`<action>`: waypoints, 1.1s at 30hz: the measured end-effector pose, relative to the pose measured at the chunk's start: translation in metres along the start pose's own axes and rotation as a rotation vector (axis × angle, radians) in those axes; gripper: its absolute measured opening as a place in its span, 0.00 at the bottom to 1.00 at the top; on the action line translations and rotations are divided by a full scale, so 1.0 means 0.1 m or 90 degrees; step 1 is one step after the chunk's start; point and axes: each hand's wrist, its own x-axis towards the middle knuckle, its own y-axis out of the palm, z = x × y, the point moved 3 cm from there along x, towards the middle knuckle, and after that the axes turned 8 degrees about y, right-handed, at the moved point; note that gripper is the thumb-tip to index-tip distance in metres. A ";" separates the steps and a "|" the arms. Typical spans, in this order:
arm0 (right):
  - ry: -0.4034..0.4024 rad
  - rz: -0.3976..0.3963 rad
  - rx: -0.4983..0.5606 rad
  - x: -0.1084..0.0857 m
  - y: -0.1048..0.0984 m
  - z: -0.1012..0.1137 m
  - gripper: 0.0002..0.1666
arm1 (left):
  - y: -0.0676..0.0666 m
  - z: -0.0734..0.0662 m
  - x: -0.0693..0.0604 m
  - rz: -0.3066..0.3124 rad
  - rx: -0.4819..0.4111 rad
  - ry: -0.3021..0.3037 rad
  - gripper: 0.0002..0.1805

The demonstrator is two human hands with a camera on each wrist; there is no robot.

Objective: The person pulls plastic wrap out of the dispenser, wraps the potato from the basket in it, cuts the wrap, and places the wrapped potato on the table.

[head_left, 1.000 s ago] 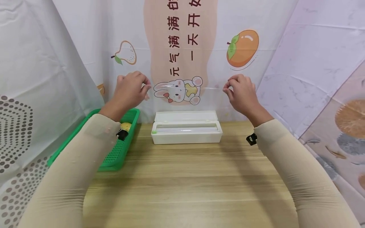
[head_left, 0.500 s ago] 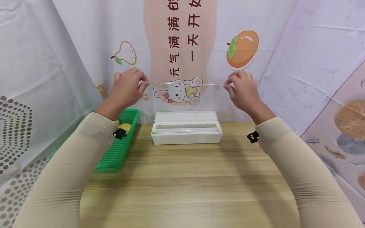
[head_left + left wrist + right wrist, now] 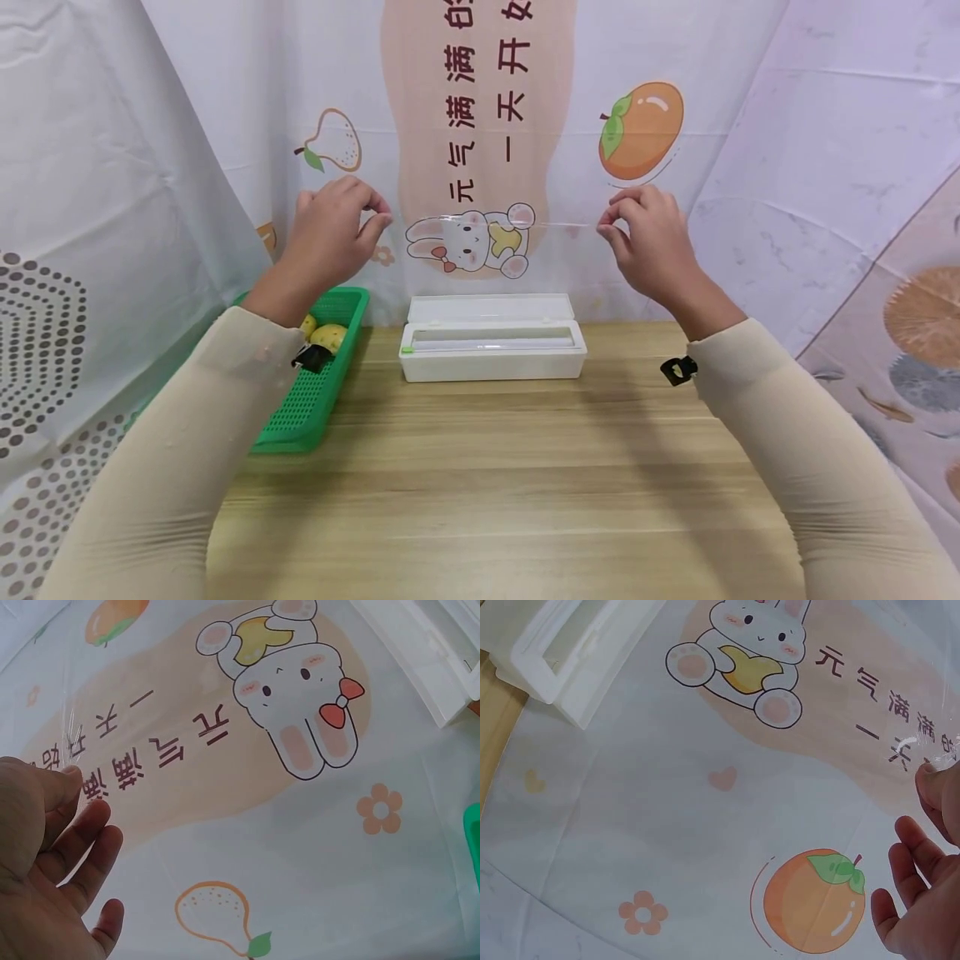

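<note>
A thin sheet of clear cling film (image 3: 557,224) is stretched level between both hands, above the table; its edge shows as a faint shiny line. My left hand (image 3: 333,229) pinches one end of it between thumb and fingers. At the other end, my right hand (image 3: 654,242) pinches the film likewise. In the left wrist view, creased film (image 3: 73,739) rises from the left thumb. Behind and below the hands stands a white cling film dispenser box (image 3: 491,367), lid raised, a roll (image 3: 491,342) inside and a small green slider (image 3: 407,350) at its left end.
At the left, a green plastic basket (image 3: 321,408) holds yellowish round items, including a potato-like one (image 3: 328,337), partly hidden by the left arm. A printed curtain (image 3: 517,179) hangs right behind the wooden table (image 3: 480,483); more cloth hangs on both sides.
Both hands rose slightly with the film, then the right hand moved a little to the right and the left hand a little to the left, drawing the film wider. The dispenser stays put.
</note>
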 end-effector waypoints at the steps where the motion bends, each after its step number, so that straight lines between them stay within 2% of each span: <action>1: -0.003 -0.002 0.001 0.00 -0.02 0.01 0.08 | -0.01 -0.01 0.00 -0.008 -0.001 0.002 0.14; 9: -0.003 -0.017 0.010 -0.06 -0.12 0.03 0.08 | -0.11 -0.08 -0.06 -0.036 -0.007 0.018 0.12; 17: -0.032 -0.042 0.015 -0.10 -0.21 0.07 0.07 | -0.21 -0.16 -0.13 -0.062 0.008 0.041 0.13; 22: -0.047 -0.051 0.029 -0.13 -0.25 0.09 0.06 | -0.25 -0.19 -0.18 -0.072 0.000 0.052 0.12; 33: -0.063 -0.065 0.044 -0.20 -0.34 0.15 0.07 | -0.33 -0.24 -0.26 -0.120 -0.018 0.087 0.11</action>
